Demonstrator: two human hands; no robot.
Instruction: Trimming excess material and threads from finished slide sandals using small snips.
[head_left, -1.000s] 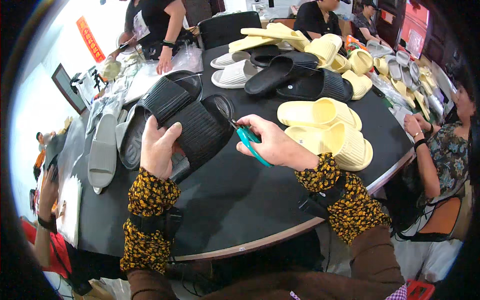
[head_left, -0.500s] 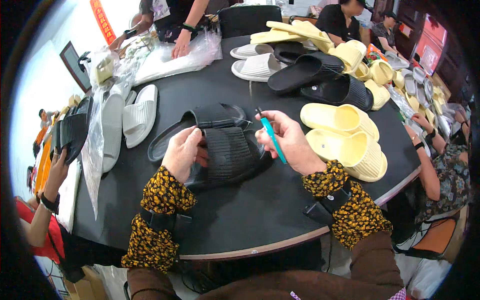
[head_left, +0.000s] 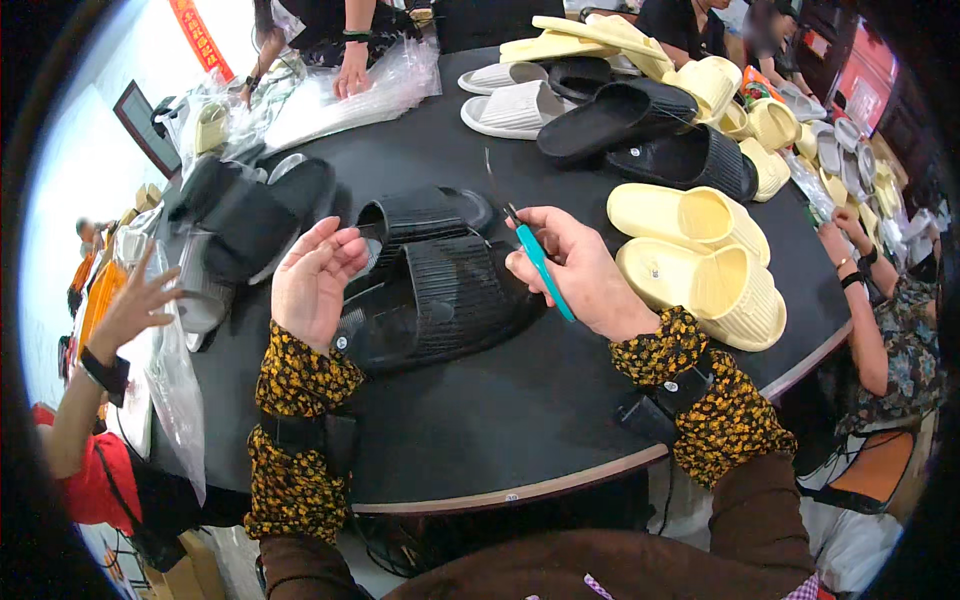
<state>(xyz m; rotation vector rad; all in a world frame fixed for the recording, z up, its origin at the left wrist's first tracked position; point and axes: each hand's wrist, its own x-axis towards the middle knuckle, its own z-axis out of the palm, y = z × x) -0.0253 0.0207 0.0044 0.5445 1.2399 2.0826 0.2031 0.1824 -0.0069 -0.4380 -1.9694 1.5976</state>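
Note:
My left hand is raised at the left side of a pair of black ribbed slippers, palm turned up. Its thumb and fingers curl together; anything pinched there is too small to make out. My right hand grips small teal-handled snips, their dark metal tip pointing up and left. The nearer black slipper lies just between my hands, a short clear strand at its strap. Behind it and touching it rests the other black slipper.
Two yellow slippers lie right of my hand. Black, white and yellow slippers are piled behind, including a black one. Blurred black slippers are at the left, near a co-worker's spread hand. Clear plastic bags lie at the back.
My left hand has come off the black slipper and turned palm up, moving left. The co-worker's hand at left has let go of black slippers, which are now further right, blurred.

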